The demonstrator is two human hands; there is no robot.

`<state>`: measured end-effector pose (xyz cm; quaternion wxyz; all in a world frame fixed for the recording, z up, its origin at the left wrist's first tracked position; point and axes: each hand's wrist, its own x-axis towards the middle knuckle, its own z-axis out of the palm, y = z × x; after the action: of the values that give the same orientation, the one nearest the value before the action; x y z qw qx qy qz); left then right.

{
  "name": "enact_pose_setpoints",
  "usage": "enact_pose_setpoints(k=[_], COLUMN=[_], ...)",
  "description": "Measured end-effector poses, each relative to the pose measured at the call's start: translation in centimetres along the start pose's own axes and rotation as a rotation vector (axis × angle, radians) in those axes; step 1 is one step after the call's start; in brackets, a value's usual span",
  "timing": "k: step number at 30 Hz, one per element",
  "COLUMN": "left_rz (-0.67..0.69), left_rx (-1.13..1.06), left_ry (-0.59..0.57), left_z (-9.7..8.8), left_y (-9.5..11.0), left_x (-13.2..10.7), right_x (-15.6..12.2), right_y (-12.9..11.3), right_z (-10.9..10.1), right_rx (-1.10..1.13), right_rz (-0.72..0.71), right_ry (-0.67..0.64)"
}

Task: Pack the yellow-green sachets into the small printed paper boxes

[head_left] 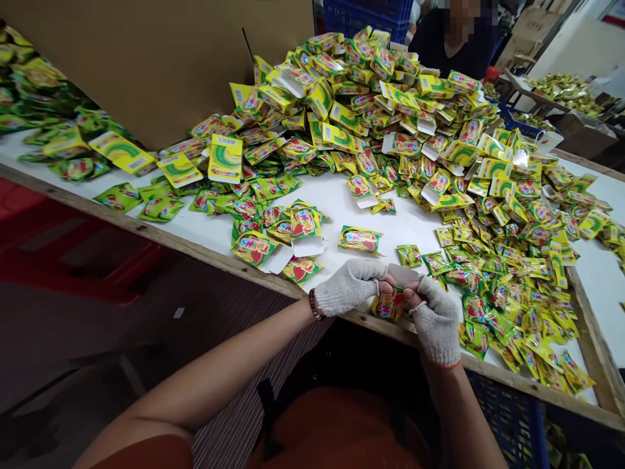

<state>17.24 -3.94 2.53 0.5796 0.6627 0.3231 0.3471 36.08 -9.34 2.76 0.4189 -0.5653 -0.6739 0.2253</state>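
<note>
Both my hands wear white knit gloves with bare fingertips. At the table's front edge they hold one small printed candy box (pixel 389 305) between them. My left hand (pixel 349 286) pinches its upper left side, and my right hand (pixel 437 319) grips the right side near the pale raised flap (pixel 403 275). What is inside the box cannot be seen. A small candy packet (pixel 409 255) lies just beyond my fingers. Left of it another candy box (pixel 360 239) lies flat on the white tabletop. Several boxes with open ends (pixel 306 231) rest beside my left wrist.
A tall heap of yellow candy boxes (pixel 351 98) covers the back. Loose candy packets (pixel 508 286) spread to the right, green packets (pixel 161 207) to the left. A large cardboard carton (pixel 195 65) stands at the back left. Wooden strips (pixel 170 244) edge the table. Across it sits a person (pixel 449 45).
</note>
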Motion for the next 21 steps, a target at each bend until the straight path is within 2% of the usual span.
enact_pose_setpoints(k=[4, 6, 9, 12, 16, 21], left_rz=[-0.066, -0.078, -0.067, -0.012, -0.013, -0.035], left_rx=[-0.065, -0.096, -0.012, 0.131, 0.186, 0.227], left_ry=[0.136, 0.176, 0.158, 0.123, 0.026, 0.003], left_z=[0.8, 1.2, 1.2, 0.6, -0.3, -0.8], left_y=[-0.3, -0.5, -0.3, 0.3, 1.7, 2.4], left_x=[0.3, 0.4, 0.4, 0.3, 0.5, 0.7], right_x=[0.2, 0.2, 0.3, 0.3, 0.4, 0.7], right_y=[-0.1, -0.1, -0.2, -0.4, -0.8, -1.3], right_z=[0.5, 0.5, 0.0, -0.5, -0.6, -0.3], right_rx=[0.208, 0.227, 0.076, 0.031, 0.003, -0.034], right_rz=[0.063, 0.067, -0.012, -0.084, -0.035, -0.003], right_ry=[0.053, 0.072, 0.03, -0.022, -0.036, 0.036])
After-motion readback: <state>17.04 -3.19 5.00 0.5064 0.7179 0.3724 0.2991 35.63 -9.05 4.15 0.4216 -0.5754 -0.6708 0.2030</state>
